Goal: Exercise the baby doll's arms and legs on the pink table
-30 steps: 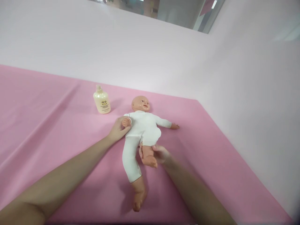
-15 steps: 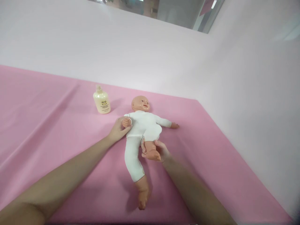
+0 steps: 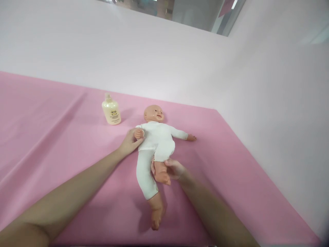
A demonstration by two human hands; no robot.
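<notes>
A baby doll [image 3: 156, 135] with a white cloth body lies on its back on the pink sheet [image 3: 102, 206], head towards the wall. My left hand [image 3: 130, 141] is closed around the doll's arm on the left, whose small fist pokes out by my thumb. Around the bent leg on the right, my right hand [image 3: 174, 168] is wrapped near the ankle, with some fingers hidden behind it. That leg is raised and its foot points towards me. The doll's other leg lies stretched out, and its other arm rests out to the right.
A pale yellow pump bottle [image 3: 111, 111] stands upright to the left of the doll's head. White wall [image 3: 115, 51] rises behind the sheet and along the right. A window [image 3: 192, 15] is set high in the back wall.
My right hand has moved the bent leg a little down towards me and to the left. My left hand stays on the doll's arm.
</notes>
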